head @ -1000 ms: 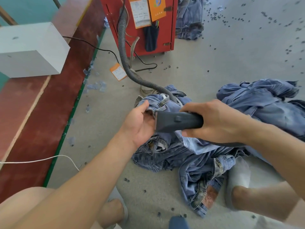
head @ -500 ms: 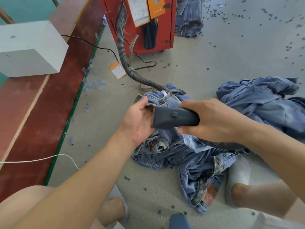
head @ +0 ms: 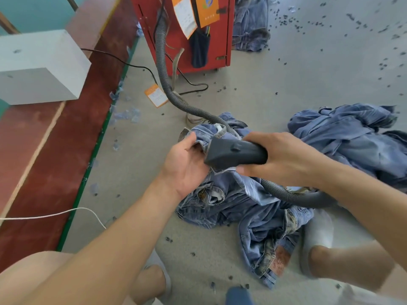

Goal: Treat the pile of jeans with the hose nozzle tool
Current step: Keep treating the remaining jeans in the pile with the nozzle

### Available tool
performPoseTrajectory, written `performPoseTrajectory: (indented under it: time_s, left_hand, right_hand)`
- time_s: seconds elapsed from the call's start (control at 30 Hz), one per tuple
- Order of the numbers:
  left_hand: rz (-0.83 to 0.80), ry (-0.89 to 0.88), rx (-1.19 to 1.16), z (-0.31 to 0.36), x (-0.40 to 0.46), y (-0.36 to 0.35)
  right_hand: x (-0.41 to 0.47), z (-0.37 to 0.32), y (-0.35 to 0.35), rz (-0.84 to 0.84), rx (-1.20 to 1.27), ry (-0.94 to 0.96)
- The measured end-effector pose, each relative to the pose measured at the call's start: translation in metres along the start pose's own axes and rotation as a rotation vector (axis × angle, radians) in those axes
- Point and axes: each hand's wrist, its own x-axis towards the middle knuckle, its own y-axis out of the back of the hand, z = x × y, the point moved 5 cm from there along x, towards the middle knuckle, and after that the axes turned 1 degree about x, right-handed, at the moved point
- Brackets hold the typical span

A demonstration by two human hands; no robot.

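- Grey workshop floor [head: 275,69], strewn with dark specks, runs between a red-painted ledge and a red machine cabinet [head: 211,53], from which a ribbed grey hose [head: 163,69] snakes down toward the person.
- At the centre, the right hand [head: 284,157] wraps its fingers round the dark hose nozzle tool [head: 233,153], the wide mouth pointing toward the left hand [head: 185,164].
- That left hand curls round a bunched fold of denim, holding it up against the nozzle mouth; the thumb lies over the cloth.
- Below and just beyond the grip lies the pile of jeans [head: 248,208], crumpled on the floor; a second heap of jeans [head: 348,137] sits beyond the right wrist.
- Denim looks soft, limp and fairly heavy, likely to sag and drag its neighbours; a waistband or seam probably gives the firmest hold.
- Hard and rigid, the nozzle suits a full-fist hold on its handle; behind the right hand the trailing hose may tug or snag on cloth.
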Motion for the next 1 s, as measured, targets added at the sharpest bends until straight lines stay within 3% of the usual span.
performPoseTrajectory:
  time_s: [0.17,0.4,0.6,0.8,1.0]
  left_hand:
    - [-0.001,-0.047,-0.019,0.009,0.0,0.005]
    - [-0.061,0.003,0.04,0.004,0.002,0.01]
    - [-0.02,0.012,0.135,0.003,0.002,0.014]
    - [0.265,-0.058,0.529,0.017,0.002,0.047]
    - [0.277,-0.112,0.814,0.038,0.001,0.051]
  right_hand:
    - [0.006,0.013,0.028,0.239,0.094,-0.094]
    - [0.002,0.007,0.004,-0.074,-0.023,-0.018]
    - [0.011,0.003,0.028,0.193,0.182,-0.023]
    - [0.01,0.05,0.052,0.247,-0.105,-0.143]
    - [0.007,0.047,0.026,0.051,-0.298,0.017]
